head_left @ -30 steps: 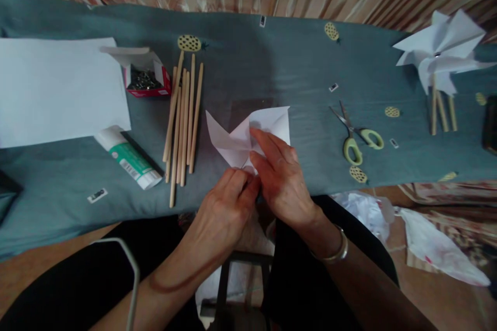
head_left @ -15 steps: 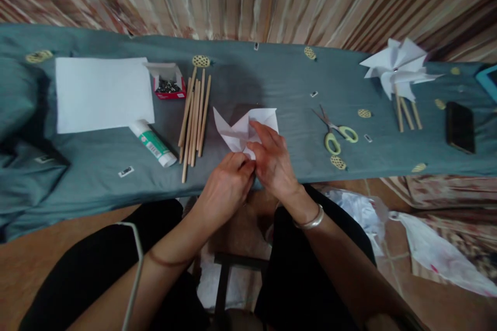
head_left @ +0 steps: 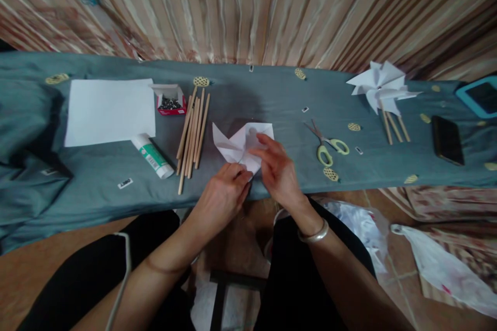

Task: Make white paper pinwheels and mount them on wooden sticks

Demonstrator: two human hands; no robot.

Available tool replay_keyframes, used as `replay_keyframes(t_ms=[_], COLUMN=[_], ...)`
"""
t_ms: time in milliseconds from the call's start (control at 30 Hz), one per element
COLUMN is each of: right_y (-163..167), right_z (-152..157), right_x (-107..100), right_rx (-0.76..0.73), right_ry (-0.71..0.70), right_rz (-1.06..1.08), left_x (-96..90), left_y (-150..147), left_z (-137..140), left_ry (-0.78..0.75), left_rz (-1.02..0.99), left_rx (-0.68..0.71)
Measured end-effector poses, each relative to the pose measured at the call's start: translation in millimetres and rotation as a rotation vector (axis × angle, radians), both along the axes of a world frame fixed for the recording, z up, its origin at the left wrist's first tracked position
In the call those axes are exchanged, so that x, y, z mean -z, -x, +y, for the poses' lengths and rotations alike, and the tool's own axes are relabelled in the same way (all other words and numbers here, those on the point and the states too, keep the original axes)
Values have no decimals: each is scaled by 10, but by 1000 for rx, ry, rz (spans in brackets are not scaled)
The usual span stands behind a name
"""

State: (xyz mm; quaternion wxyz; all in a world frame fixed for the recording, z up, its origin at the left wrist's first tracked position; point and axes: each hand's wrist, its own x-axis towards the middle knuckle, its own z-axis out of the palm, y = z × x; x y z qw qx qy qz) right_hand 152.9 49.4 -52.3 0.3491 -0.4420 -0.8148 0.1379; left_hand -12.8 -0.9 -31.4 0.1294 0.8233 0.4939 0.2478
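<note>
A partly folded white paper pinwheel (head_left: 236, 143) lies at the front middle of the cloth-covered table, with one pointed blade standing up on its left. My left hand (head_left: 224, 190) pinches its near edge between thumb and fingers. Over the paper's right side is my right hand (head_left: 280, 169), its fingers apart and bent, the fingertips close above the sheet; I cannot tell whether they touch it. Left of the paper lie several wooden sticks (head_left: 193, 134). A pair of scissors (head_left: 325, 142) with light green handles rests to the right.
A stack of white paper (head_left: 111, 112), a red box of small metal pieces (head_left: 171, 102) and a glue stick (head_left: 152, 156) are on the left. Finished pinwheels (head_left: 379, 88) on sticks, a black phone (head_left: 448, 139) and a blue-edged device (head_left: 479, 95) lie right. Plastic bags (head_left: 442, 264) are on the floor.
My right hand has lifted and drawn its fingers away to the right from the paper's centre. My left hand keeps its pinch. The camera view has tilted up slightly.
</note>
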Motion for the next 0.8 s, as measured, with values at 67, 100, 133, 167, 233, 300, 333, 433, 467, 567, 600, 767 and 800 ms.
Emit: replay_keyframes(t_ms=[67,100,133,167,233,300,333,433,467,567,600,767,800], right_y=[-78,-111,-138,-158,-176,-169,-162,-150,-156,-209,-234,-329,-339], right_z=[88,147,215,288,432,544,575,551,506,301,224,-69,-97], right_x=[-23,-32,-37,-37,-27,-18,-21,-84,-119,-230,-258,-302,-300], right_rx=[40,68,96,117,140,124,116,156,187,260,274,253,245], right_ry=[28,32,30,30,48,87,100,110,116,176,203,309,320], right_rz=[82,85,67,34,-39,-89,-102,-123,-131,-145,-134,-58,-53], left_x=[-8,-13,-19,-25,-36,-43,-44,-52,-58,-95,-109,-126,-117], left_y=[1,2,3,6,31,92,139,319,376,463,455,242,202], left_z=[-3,-6,-10,-14,-11,17,43,144,171,171,140,-86,-112], left_ry=[-6,-7,-8,-10,-24,-49,-69,-134,-156,-207,-207,-130,-114], left_rz=[9,12,16,21,36,55,64,98,109,94,67,5,24], left_rx=[5,6,8,10,15,16,9,-41,-61,-105,-93,75,88])
